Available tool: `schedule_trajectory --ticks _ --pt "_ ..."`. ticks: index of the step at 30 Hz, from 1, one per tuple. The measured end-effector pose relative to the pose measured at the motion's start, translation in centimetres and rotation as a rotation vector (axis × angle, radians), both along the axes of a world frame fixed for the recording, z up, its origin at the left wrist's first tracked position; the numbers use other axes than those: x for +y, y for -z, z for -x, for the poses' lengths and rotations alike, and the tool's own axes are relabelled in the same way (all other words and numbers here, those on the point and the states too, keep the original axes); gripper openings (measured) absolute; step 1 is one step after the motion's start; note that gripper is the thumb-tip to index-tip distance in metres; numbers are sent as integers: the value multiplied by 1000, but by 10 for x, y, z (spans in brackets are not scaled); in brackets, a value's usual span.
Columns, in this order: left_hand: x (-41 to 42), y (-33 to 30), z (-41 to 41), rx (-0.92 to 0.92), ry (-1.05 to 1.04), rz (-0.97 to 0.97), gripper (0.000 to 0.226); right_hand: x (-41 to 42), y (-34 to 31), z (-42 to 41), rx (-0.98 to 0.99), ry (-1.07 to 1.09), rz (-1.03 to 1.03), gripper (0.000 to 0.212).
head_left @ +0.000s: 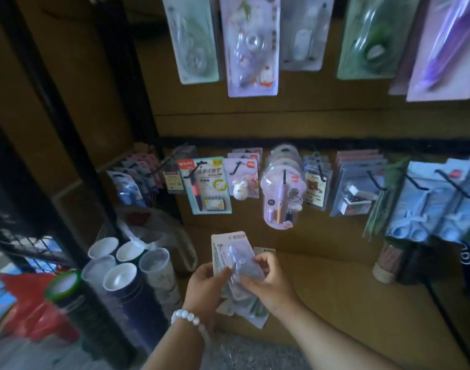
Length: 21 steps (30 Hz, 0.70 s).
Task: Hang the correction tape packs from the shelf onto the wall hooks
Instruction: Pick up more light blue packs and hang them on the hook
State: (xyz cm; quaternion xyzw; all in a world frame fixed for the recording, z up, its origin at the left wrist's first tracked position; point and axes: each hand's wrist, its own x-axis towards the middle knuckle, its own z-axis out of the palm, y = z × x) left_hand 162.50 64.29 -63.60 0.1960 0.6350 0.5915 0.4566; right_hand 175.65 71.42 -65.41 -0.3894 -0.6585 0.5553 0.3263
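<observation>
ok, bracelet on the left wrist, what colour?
White, pearly round beads on the bracelet, just behind the left hand. The head view, the only view, shows it clearly.

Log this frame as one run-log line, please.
phase: sorting packs | left hand: holds stack of packs | right hand: pinches top pack | wall hooks: none added yet

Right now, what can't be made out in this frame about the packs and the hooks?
Head view only:
- Stack of packs: count and print unreadable; left hand and right hand cover it, and it is blurred.
- Upper hanging packs: their hooks are cut off by the top edge.
- Right-side blue packs: cropped by the frame edge.
</observation>
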Motion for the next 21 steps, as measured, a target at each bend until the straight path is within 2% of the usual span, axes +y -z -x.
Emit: schedule_trajectory --ticks 3,6,10,16,21 --pt "-15 -25 3 -11 -24 -66 17 -10 -25 6 34 6 -62 42" --pt "-26 -47 6 -21 -61 -144 15 -16 -51 13 58 35 -137 32" --pt "-35 -78 11 30 -150 -243 14 -24 -87 25 162 25 -130 42" --pt "-35 -135 30 158 -200 -362 16 -24 -152 40 157 -35 -161 9" --pt "-29 -189 42 252 -181 -441 22 -19 -215 50 124 -26 -244 21"
